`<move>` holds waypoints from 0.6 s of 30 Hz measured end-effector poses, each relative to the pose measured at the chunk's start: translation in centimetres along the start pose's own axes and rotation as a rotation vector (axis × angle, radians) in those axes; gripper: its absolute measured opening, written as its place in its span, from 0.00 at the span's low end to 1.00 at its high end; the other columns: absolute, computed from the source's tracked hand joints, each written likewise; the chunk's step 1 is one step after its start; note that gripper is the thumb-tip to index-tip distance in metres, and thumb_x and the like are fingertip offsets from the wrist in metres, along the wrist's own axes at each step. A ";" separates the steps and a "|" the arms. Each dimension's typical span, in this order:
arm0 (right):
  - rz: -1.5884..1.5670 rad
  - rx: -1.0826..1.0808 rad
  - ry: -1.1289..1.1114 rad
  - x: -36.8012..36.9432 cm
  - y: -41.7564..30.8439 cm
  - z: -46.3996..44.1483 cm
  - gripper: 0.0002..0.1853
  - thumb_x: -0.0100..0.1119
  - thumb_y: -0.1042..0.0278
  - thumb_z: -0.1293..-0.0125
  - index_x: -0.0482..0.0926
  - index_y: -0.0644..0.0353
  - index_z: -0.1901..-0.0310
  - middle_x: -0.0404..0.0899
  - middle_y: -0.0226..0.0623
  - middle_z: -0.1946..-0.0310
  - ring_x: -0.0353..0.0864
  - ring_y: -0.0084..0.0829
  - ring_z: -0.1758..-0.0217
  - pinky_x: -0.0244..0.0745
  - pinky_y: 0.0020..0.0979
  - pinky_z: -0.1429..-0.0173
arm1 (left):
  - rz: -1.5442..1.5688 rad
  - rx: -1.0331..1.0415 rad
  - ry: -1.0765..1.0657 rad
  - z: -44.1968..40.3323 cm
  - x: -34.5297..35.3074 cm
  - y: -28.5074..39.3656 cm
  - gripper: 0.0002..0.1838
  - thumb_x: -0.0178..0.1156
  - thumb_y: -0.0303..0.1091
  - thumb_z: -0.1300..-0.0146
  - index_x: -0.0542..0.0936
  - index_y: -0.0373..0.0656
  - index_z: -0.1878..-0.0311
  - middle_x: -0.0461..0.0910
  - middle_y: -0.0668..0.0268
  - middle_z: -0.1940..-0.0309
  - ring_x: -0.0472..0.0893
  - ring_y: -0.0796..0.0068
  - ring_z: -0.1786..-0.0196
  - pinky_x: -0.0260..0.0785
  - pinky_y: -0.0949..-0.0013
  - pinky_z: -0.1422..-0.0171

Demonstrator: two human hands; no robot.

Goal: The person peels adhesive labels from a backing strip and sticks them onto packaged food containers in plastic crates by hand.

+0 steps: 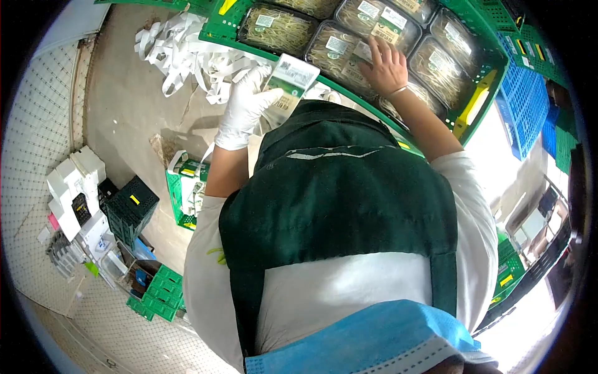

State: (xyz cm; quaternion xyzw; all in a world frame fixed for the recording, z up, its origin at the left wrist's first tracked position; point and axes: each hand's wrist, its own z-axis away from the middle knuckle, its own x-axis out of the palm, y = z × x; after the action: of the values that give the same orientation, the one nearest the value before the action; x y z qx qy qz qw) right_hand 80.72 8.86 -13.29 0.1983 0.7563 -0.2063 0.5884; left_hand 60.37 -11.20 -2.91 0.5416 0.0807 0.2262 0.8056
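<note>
My left hand (244,106), in a white glove, is closed round a stack of green, white and tan printed labels (288,87). It is held just outside the near edge of a green crate (215,28). Inside the crate stand several clear plastic packs of sprouts (277,30), many with a white sticker on top. My bare right hand (386,70) lies with fingers stretched over a sprout pack (339,53) that has a green and tan label band. Behind it, another banded pack (389,25) is visible.
A heap of white paper strips (187,53) lies on the floor at the upper left. Below it is a small green crate (180,196) with printed labels inside. Black crates (131,209) and green crates (163,293) stand at left, a blue crate (526,103) at right.
</note>
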 end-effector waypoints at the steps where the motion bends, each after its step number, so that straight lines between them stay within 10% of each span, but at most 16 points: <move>1: 0.029 0.006 -0.068 0.0 -0.1 0.2 0.34 0.50 0.44 0.47 0.61 0.56 0.42 0.54 0.34 0.40 0.55 0.36 0.39 0.54 0.40 0.43 | -0.013 0.059 0.021 0.1 0.4 0.3 0.08 0.55 0.22 0.50 0.75 0.35 0.64 0.74 0.69 0.72 0.73 0.83 0.68 0.65 0.79 0.62; 5: 0.104 -0.128 -0.407 0.2 -0.8 1.0 0.36 0.43 0.36 0.47 0.64 0.57 0.44 0.47 0.32 0.36 0.47 0.35 0.35 0.49 0.43 0.40 | -0.060 0.080 0.051 -0.8 -0.3 -1.2 0.04 0.55 0.25 0.48 0.76 0.36 0.68 0.75 0.71 0.72 0.72 0.83 0.68 0.63 0.80 0.61; 11: -0.078 0.045 -0.310 0.5 4.3 -0.7 0.30 0.50 0.51 0.44 0.57 0.50 0.40 0.58 0.34 0.41 0.56 0.41 0.39 0.52 0.44 0.39 | 0.209 -0.031 0.000 -0.4 -0.9 -0.7 0.08 0.52 0.21 0.47 0.74 0.34 0.62 0.77 0.64 0.65 0.75 0.80 0.61 0.67 0.76 0.59; 18: 0.073 0.187 -0.015 2.3 10.3 -6.3 0.31 0.44 0.43 0.43 0.59 0.50 0.41 0.66 0.37 0.45 0.62 0.35 0.41 0.54 0.35 0.39 | 0.205 0.024 -0.085 -2.0 0.8 0.4 0.18 0.48 0.17 0.48 0.70 0.32 0.52 0.73 0.61 0.55 0.73 0.80 0.56 0.65 0.78 0.51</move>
State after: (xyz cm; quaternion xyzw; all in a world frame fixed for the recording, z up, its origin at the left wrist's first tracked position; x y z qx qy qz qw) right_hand 80.69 21.01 -14.94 0.2783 0.7216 -0.2560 0.5799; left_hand 60.22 -8.97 -3.23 0.5656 -0.0064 0.2833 0.7745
